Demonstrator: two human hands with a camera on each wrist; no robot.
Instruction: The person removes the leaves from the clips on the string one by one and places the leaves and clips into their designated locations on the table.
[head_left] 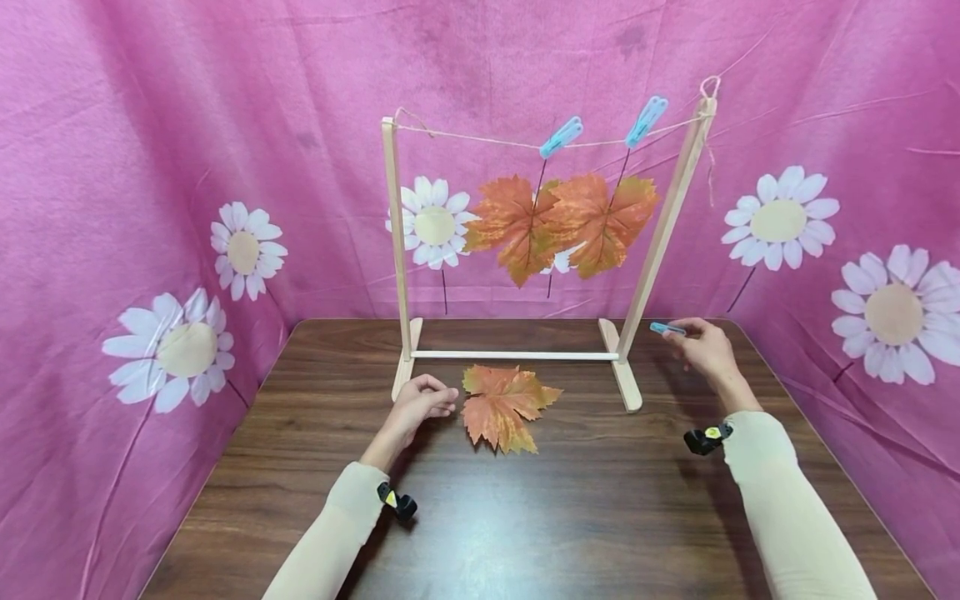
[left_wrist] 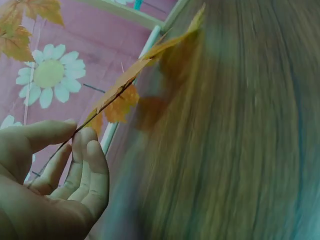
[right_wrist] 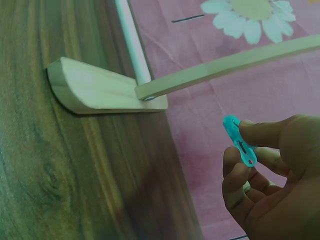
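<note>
In the head view my left hand point(head_left: 420, 406) pinches the thin dark stem of an orange maple-like leaf point(head_left: 506, 408). The left wrist view shows the stem point(left_wrist: 95, 114) between thumb and fingers, with the leaf tilted above the table. Off to the right, beyond the stand's right foot, my right hand point(head_left: 705, 350) holds a light blue clothespin point(right_wrist: 240, 141) between thumb and fingers. Two similar leaves, a left one point(head_left: 513, 225) and a right one point(head_left: 607, 221), hang by their stems from blue clothespins point(head_left: 561, 137) on a string.
A wooden stand carries the string point(head_left: 480, 137) between its left post point(head_left: 396, 233) and right post point(head_left: 667, 225). A white rod point(head_left: 517, 356) joins its feet low down. Behind the brown wooden table point(head_left: 525, 533) hangs a pink cloth point(head_left: 300, 100) printed with white daisies.
</note>
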